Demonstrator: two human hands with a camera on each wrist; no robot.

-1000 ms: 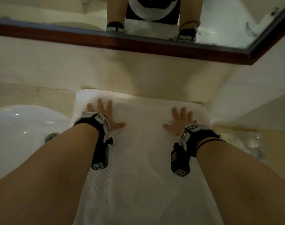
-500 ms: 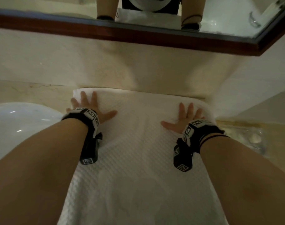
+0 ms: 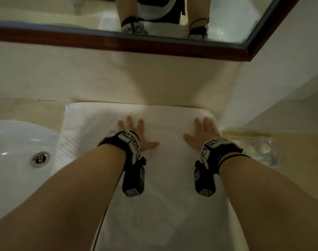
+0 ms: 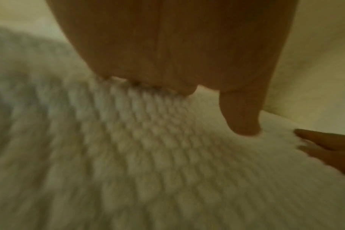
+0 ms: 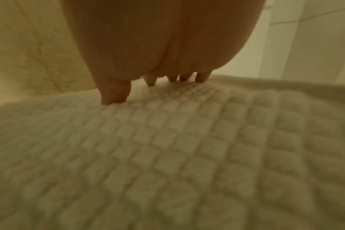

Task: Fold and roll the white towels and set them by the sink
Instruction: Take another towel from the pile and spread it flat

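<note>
A white waffle-weave towel (image 3: 165,205) lies flat on the counter, running from the back wall toward me, right of the sink (image 3: 13,160). My left hand (image 3: 136,133) presses flat on the towel near its far middle, fingers spread. My right hand (image 3: 202,134) presses flat near the far right corner, fingers straight. In the left wrist view the palm and thumb (image 4: 240,115) lie on the towel's weave (image 4: 128,155), with the other hand's fingertips at the right edge. In the right wrist view straight fingers (image 5: 152,80) touch the towel (image 5: 167,155).
A white basin with a metal drain (image 3: 40,158) sits at the left. A wood-framed mirror (image 3: 154,44) hangs above the back wall. A clear plastic packet (image 3: 259,151) lies on the counter right of the towel. A tiled side wall (image 3: 281,105) closes in at the right.
My left hand has slid right from the towel's far left corner toward its middle. My right hand has stayed near the far right corner, both palms flat throughout.
</note>
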